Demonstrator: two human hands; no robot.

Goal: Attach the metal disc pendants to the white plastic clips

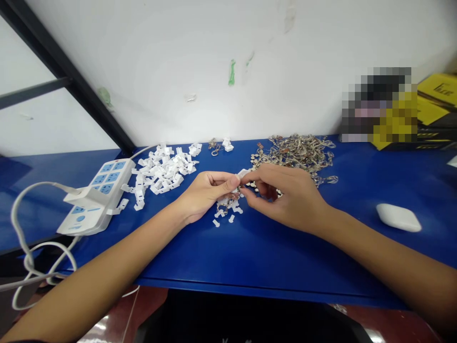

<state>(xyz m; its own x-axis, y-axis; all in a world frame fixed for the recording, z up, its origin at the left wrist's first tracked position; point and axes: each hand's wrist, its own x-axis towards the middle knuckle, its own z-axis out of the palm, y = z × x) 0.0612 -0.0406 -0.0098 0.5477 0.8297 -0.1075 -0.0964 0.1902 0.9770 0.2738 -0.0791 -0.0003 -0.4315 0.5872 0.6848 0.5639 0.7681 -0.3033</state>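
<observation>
My left hand [209,193] pinches a small white plastic piece [243,173] between thumb and fingers. My right hand [282,193] meets it from the right, its thumb and index finger closed at the piece; what they grip is too small to make out. Below the hands lie small translucent white bits [232,218] and a few metal parts. To the left is a heap of white plastic pieces [167,166]. Behind my right hand spreads a pile of metal key rings and chains [300,150], with small round discs beside it.
A white power strip [110,183] with a plug and looped cable stands at the left. A white rounded case [399,217] lies at the right of the blue table [250,267]. Yellow and black boxes [433,112] are at the back right, against the wall.
</observation>
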